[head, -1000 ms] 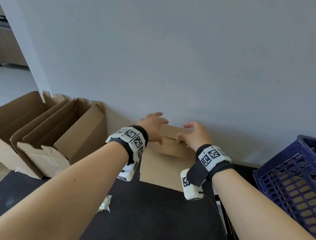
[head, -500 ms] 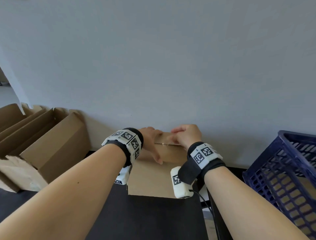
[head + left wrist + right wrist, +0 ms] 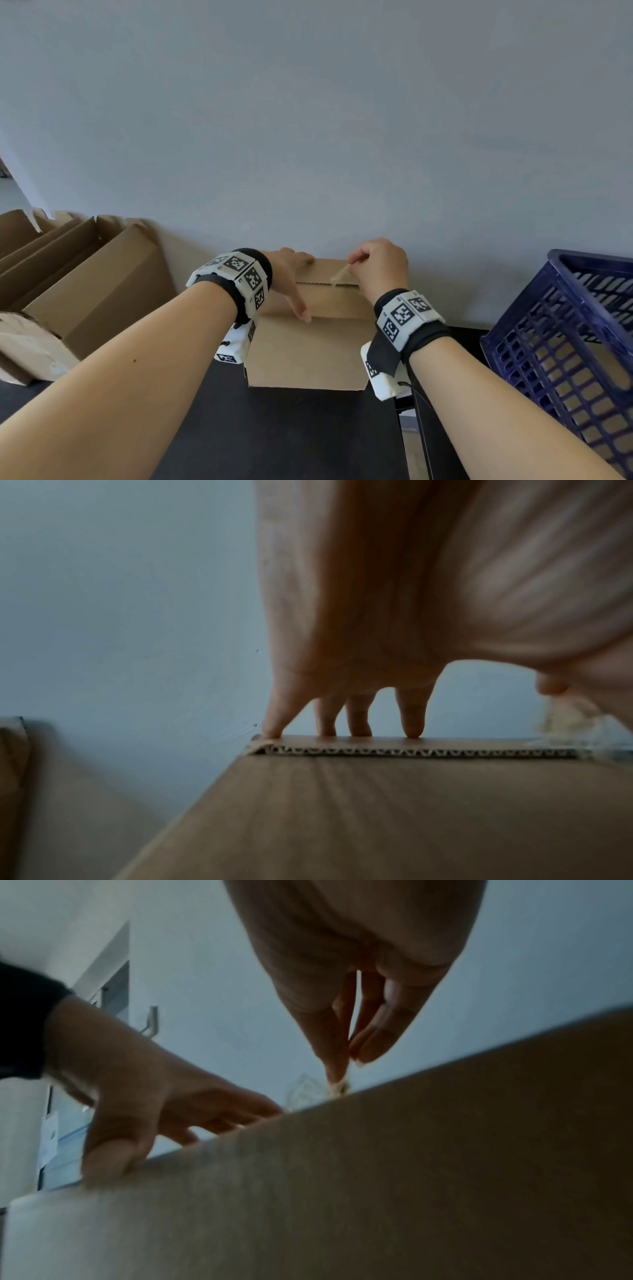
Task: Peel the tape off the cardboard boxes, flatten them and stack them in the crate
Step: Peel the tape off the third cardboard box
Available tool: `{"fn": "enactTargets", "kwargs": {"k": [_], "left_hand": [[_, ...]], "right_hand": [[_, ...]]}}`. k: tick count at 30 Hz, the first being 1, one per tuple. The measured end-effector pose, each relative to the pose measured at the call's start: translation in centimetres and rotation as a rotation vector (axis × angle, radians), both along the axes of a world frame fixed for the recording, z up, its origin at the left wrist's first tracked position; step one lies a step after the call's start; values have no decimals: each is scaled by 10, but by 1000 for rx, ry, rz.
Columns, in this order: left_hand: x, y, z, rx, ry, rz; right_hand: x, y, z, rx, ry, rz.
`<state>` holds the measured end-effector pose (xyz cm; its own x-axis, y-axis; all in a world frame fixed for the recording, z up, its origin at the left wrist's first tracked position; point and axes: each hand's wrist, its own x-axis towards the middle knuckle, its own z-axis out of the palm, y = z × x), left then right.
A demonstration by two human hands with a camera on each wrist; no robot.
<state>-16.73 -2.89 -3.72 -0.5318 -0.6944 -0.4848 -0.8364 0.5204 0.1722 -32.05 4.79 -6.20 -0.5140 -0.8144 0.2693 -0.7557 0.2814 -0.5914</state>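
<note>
Cardboard box [image 3: 308, 346] stands at twelve o'clock against the wall [image 3: 308, 120]; left hand [image 3: 291, 281], fingers spread flat, presses its top, right hand [image 3: 376, 267] pinches a lifted end of clear tape [image 3: 340, 275]. Blue crate [image 3: 565, 342] waits at three o'clock.

A closed brown cardboard box [image 3: 308, 346] is set upright on the dark tabletop [image 3: 274, 438], right up against the grey wall [image 3: 308, 120] behind it. The left hand [image 3: 291, 277] is rested on the box's top left part, with the fingers [image 3: 413, 721] laid on the top flap and the thumb down the front face. The right hand [image 3: 378, 267] is held over the top right part, where a strip of clear tape [image 3: 340, 274] is pinched just above the seam. Opened brown cardboard boxes [image 3: 85, 291] are leaned at the far left against the wall. A blue plastic lattice crate [image 3: 565, 342] is found on the right, beside the closed box.
</note>
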Motion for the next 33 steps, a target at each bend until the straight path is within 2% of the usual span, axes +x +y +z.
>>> {"fn": "enactTargets", "kwargs": {"k": [6,13,16,19,23,26,30,33], "left_hand": [[0,-1,-1,13,-1,2],[-4,-4,-1,16,-9,-17],[-2,-2,0,15,10,-33],[-5,1,2,7,11,-57],[-26,15,-11,-106,-35,-116],[-34,17,-17,-171,-4,-135],[-32,14,-10,-139,-11,-146],[-33,14,-8,-130,-20,-159]], "right_hand": [[9,1,8,221,26,181],[13,-3,7,321,62,197],[12,-3,8,304,85,197],[6,-2,9,282,0,194],[7,0,4,245,-25,177],[6,1,0,198,-37,137],[-12,8,3,154,-85,57],[-32,18,7,111,-57,-47]]}}
